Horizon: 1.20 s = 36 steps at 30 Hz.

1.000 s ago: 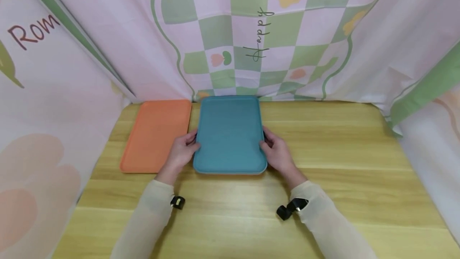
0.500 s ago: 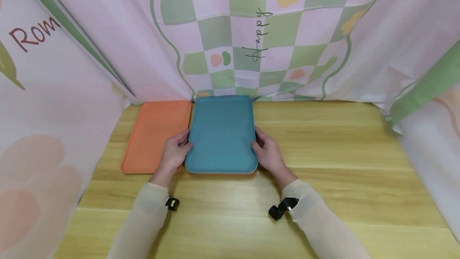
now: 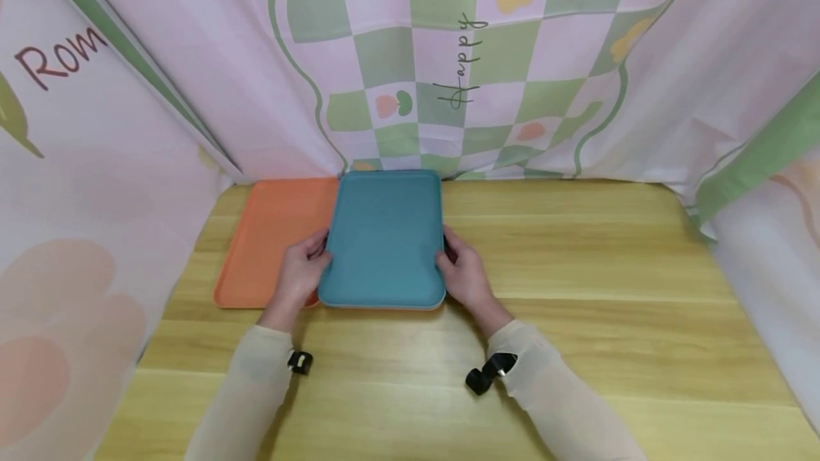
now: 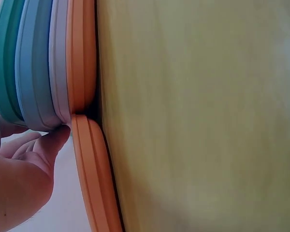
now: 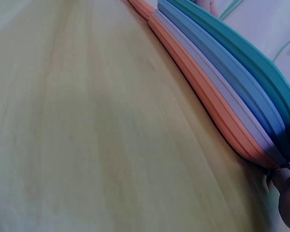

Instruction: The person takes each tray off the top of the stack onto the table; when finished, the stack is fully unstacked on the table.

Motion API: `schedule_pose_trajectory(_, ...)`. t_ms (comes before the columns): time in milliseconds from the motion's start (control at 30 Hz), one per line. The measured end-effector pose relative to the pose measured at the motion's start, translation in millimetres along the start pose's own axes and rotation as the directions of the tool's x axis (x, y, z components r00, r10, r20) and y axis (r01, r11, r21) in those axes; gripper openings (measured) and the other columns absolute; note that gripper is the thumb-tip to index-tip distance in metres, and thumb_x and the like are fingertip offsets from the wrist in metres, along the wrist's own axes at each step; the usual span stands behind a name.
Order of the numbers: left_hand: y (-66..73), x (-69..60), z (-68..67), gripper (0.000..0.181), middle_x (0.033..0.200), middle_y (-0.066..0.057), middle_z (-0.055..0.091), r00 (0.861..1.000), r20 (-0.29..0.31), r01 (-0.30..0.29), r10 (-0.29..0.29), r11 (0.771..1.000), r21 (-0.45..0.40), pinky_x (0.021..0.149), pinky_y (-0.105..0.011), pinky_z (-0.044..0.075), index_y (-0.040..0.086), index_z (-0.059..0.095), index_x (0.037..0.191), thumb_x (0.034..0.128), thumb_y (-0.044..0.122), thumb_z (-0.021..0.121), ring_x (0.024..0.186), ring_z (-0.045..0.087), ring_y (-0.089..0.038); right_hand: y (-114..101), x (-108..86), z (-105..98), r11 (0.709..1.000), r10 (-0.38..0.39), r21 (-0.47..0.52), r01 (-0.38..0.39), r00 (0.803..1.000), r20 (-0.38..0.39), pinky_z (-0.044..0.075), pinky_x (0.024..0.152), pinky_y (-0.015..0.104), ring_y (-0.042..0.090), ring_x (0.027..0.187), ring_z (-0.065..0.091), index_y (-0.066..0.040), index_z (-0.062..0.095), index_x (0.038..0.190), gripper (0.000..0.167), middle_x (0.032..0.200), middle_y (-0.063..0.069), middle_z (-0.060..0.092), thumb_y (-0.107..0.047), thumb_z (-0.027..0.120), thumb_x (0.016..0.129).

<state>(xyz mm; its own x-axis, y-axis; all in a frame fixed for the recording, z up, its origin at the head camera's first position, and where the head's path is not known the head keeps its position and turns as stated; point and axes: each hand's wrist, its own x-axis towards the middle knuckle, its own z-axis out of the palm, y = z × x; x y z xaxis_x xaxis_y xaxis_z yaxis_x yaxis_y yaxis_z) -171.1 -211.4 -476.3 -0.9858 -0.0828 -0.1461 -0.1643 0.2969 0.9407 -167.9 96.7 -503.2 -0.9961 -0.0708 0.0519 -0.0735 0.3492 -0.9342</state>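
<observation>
A stack of rectangular trays lies near the back of the table, a teal tray on top. Under it the left wrist view shows a blue tray, a lavender tray and an orange tray. My left hand grips the stack's left side, thumb at the teal rim. Opposite, my right hand holds the right side, its fingertips hidden behind the edge. A separate orange tray lies flat at the left; the stack's left edge meets it and covers part of its right side from above.
The wooden table extends to the right and front. A patterned curtain hangs right behind the trays, with more cloth at both sides. Black wrist straps sit on the sleeves.
Both hands have moved left with the stack of trays. Its left edge, apart from the separate orange tray a second ago, now meets it and hides part of it. The separate tray has stayed put.
</observation>
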Motion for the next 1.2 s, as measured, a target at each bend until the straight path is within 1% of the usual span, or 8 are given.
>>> schedule_pose_trajectory(167,-0.5,-0.5,-3.7,0.057,0.163,-0.028,0.047,1.000,-0.012,-0.007,0.008,1.000,0.014,0.125,-0.048,0.043,-0.004,0.046,0.160,0.1039,-0.003,0.057,0.155,0.045,-0.041,-1.9,0.1,5.9,1.000,0.003,-0.007,-0.003,1.000,-0.005,0.043,0.125,0.051,0.038,0.155,0.045,0.006,0.041,0.162,0.058,0.165,0.029,0.046,-0.004,0.055,0.107)
schedule_pose_trajectory(333,0.0,-0.5,-9.1,0.057,0.164,-0.027,0.047,1.000,-0.012,0.003,-0.003,1.000,0.030,0.126,-0.048,0.043,-0.004,0.045,0.160,0.1044,-0.002,0.057,0.155,0.044,-0.040,-4.1,2.1,10.4,1.000,-0.003,-0.026,0.003,1.000,-0.008,0.045,0.124,0.050,0.037,0.153,0.048,0.005,0.042,0.162,0.057,0.163,0.028,0.048,-0.004,0.055,0.107)
schedule_pose_trajectory(500,-0.1,-0.4,-12.9,0.056,0.165,-0.026,0.046,1.000,0.006,0.009,-0.009,1.000,0.025,0.128,-0.049,0.040,-0.004,0.045,0.161,0.1062,-0.002,0.057,0.156,0.044,-0.039,-4.9,3.3,13.0,1.000,0.015,-0.022,-0.016,1.000,-0.007,0.045,0.124,0.049,0.036,0.153,0.049,0.004,0.042,0.163,0.058,0.164,0.027,0.048,-0.005,0.055,0.107)
schedule_pose_trajectory(600,-1.1,-0.5,-13.7,0.055,0.165,-0.025,0.047,1.000,0.013,0.015,-0.016,0.999,0.045,0.127,-0.049,0.041,-0.003,0.045,0.161,0.1074,0.000,0.057,0.156,0.045,-0.038,-5.1,3.5,14.1,0.999,0.050,-0.004,-0.050,0.999,-0.006,0.047,0.123,0.047,0.036,0.152,0.050,0.005,0.040,0.163,0.060,0.164,0.027,0.048,-0.007,0.058,0.107)
schedule_pose_trajectory(700,-2.1,-0.8,-14.4,0.053,0.165,-0.024,0.047,0.999,0.035,0.017,-0.019,0.998,0.064,0.128,-0.050,0.041,-0.002,0.046,0.161,0.1095,0.004,0.055,0.157,0.043,-0.037,-5.6,3.4,14.7,0.996,0.084,0.010,-0.084,0.996,0.003,0.047,0.123,0.047,0.036,0.153,0.049,0.007,0.037,0.164,0.062,0.166,0.027,0.046,-0.010,0.060,0.107)
schedule_pose_trajectory(800,-2.4,-1.2,-15.5,0.052,0.166,-0.024,0.047,0.998,0.056,0.012,-0.016,0.998,0.068,0.129,-0.051,0.039,0.000,0.045,0.162,0.1112,0.007,0.054,0.159,0.041,-0.036,-6.0,3.7,14.8,0.996,0.093,-0.001,-0.093,0.996,0.004,0.046,0.124,0.047,0.036,0.153,0.049,0.007,0.038,0.163,0.062,0.165,0.027,0.047,-0.011,0.059,0.108)
schedule_pose_trajectory(1000,-3.5,-0.3,-15.8,0.052,0.170,-0.020,0.043,0.996,0.081,0.017,-0.023,0.997,0.072,0.130,-0.051,0.037,0.003,0.043,0.164,0.1129,0.012,0.052,0.161,0.037,-0.034,-9.3,3.2,13.7,0.996,0.068,-0.056,-0.070,0.997,-0.043,0.048,0.122,0.049,0.036,0.149,0.053,0.007,0.046,0.159,0.055,0.158,0.028,0.054,-0.006,0.056,0.106)
schedule_pose_trajectory(1200,-4.2,2.0,-13.7,0.050,0.170,-0.020,0.043,0.997,0.069,0.025,-0.031,0.996,0.083,0.131,-0.050,0.036,0.001,0.044,0.163,0.1142,0.012,0.049,0.162,0.036,-0.034,-12.3,1.6,9.8,0.997,0.071,-0.022,-0.073,0.994,-0.080,0.054,0.115,0.050,0.036,0.142,0.060,0.007,0.050,0.156,0.052,0.154,0.029,0.058,-0.005,0.054,0.105)
